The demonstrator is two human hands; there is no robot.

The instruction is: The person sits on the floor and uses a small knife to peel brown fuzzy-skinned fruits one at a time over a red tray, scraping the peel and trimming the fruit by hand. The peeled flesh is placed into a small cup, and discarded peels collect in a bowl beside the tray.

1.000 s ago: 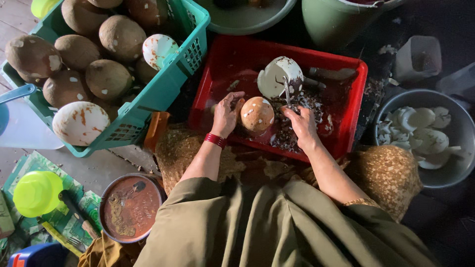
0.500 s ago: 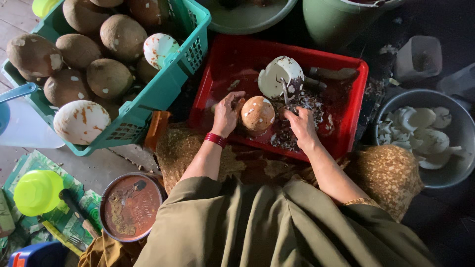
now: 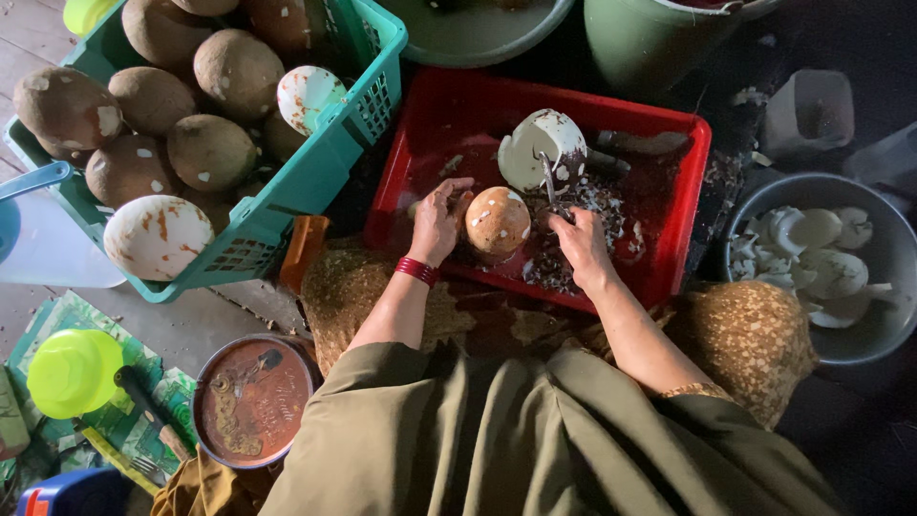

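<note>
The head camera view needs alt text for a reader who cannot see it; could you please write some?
Seen from above, a person's left hand steadies a brown coconut in a red tray while the right hand works a metal tool beside it. A green basket of coconuts stands left.

I can't see my right hand's (image 3: 580,247) fingertips behind the coconut (image 3: 497,222), nor what it grips. The green basket (image 3: 368,91) and grey bowl (image 3: 864,349) run off frame.

Your hands only have room inside the red tray (image 3: 683,205): the bare bit left of the brown coconut (image 3: 497,222) is open. The white coconut half (image 3: 541,148) blocks the back, and the teal basket (image 3: 315,182) crowds the left, touching the tray.
</note>
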